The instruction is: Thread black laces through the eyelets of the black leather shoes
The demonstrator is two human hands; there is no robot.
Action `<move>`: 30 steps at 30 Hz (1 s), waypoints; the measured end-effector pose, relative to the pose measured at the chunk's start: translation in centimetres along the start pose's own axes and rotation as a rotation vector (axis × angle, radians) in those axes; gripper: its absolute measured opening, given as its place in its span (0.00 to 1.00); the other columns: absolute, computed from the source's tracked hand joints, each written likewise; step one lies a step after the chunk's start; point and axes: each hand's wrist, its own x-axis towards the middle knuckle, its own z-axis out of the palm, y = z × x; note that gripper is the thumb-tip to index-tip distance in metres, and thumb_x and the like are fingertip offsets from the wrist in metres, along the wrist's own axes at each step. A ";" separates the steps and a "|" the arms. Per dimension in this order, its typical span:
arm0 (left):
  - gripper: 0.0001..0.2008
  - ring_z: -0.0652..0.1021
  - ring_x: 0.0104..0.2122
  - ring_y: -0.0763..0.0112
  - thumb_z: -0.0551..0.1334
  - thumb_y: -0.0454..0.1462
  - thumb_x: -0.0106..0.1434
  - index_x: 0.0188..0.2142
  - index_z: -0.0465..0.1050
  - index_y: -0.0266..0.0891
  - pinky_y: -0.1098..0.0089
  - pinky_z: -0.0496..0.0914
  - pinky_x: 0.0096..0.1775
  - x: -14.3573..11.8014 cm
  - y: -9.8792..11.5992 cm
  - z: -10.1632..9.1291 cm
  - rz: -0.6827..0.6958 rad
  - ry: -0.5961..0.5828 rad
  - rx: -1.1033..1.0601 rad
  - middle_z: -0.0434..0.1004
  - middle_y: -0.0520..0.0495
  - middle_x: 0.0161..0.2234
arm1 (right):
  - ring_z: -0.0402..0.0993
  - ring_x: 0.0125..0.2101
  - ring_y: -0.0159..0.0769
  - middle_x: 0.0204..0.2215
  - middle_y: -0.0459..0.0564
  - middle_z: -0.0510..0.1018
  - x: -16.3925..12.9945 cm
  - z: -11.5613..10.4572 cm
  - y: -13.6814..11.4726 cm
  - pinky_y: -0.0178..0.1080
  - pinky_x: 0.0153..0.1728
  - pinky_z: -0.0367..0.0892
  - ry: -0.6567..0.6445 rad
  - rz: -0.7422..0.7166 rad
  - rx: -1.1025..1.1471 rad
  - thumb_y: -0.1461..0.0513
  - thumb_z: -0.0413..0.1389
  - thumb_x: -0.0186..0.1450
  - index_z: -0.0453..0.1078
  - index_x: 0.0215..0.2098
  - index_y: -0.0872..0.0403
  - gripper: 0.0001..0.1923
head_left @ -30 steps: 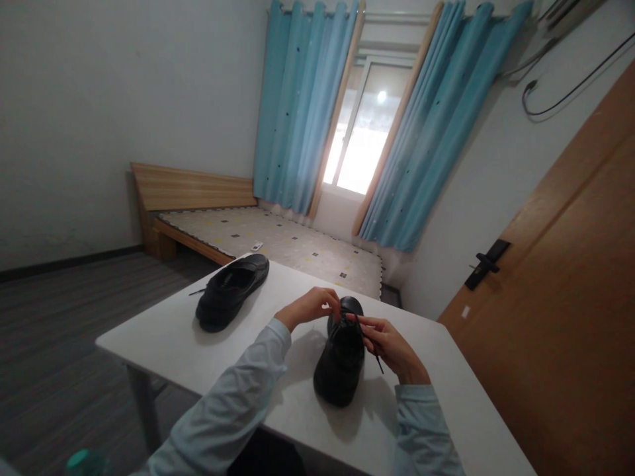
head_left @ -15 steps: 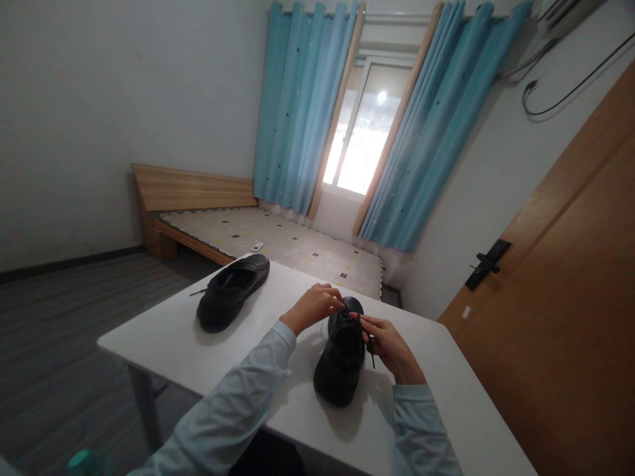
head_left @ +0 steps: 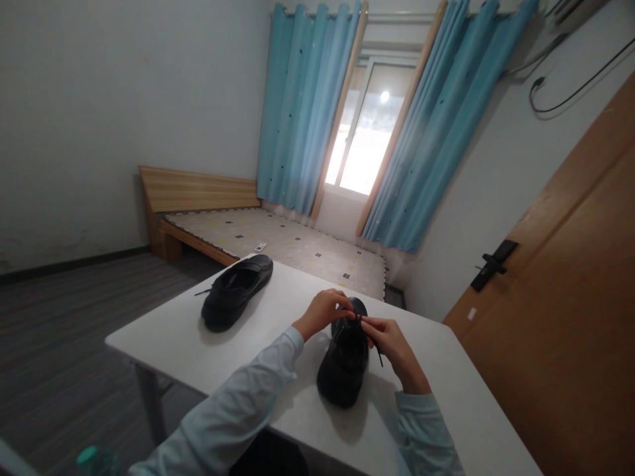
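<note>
A black shoe stands on the white table in front of me, its heel toward me. Over its lacing, my left hand pinches a black shoelace from the left side. My right hand grips the lace from the right, thumb and fingers together, and a loose lace end hangs below it. Both sets of fingertips nearly meet above the shoe and hide part of the lacing. A second black shoe lies farther left, with a lace end sticking out to its left.
Beyond the table is a bed with a patterned mattress, holding a small white object. A wooden door stands to the right. A bottle with a green cap is low at the left. Blue curtains flank the window.
My fingertips have come closer together over the lacing, the left hand shifting slightly right. The view has moved a little; both shoes stay in place on the table.
</note>
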 end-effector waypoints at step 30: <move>0.11 0.76 0.28 0.69 0.66 0.38 0.47 0.28 0.78 0.31 0.71 0.68 0.33 -0.1 0.6 1.1 -0.355 -0.102 -0.544 0.79 0.46 0.25 | 0.64 0.17 0.31 0.12 0.44 0.69 -0.2 -0.2 -0.8 0.33 0.21 0.58 0.061 -0.164 -0.288 0.50 0.53 0.60 0.76 0.40 0.59 0.22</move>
